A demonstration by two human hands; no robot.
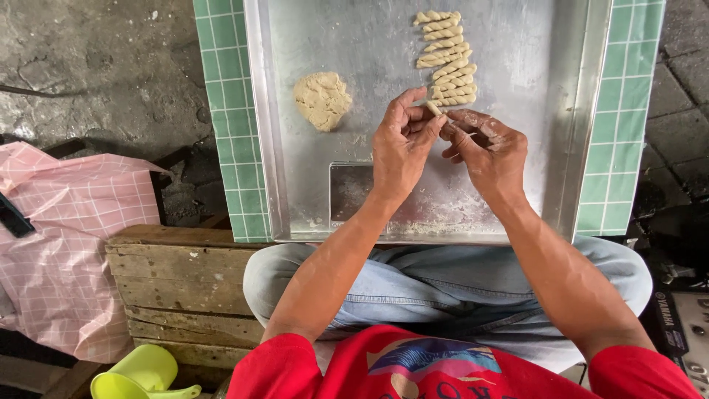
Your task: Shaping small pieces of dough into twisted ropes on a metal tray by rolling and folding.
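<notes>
My left hand [399,149] and my right hand [488,151] meet over a large metal tray [517,44], fingertips pinched together on a small twisted piece of dough [433,108]. Just beyond them lies a row of several finished twisted dough sticks [445,58] at the tray's far side. A rough lump of pale dough [322,100] rests on the tray to the left of my left hand. A flat metal scraper [348,191] lies on the tray near my left wrist.
The tray sits on a green-tiled surface [224,89] above my knees. A wooden crate [185,288] stands to my left, with pink checked cloth [66,244] beside it and a lime-green plastic scoop [140,373] below.
</notes>
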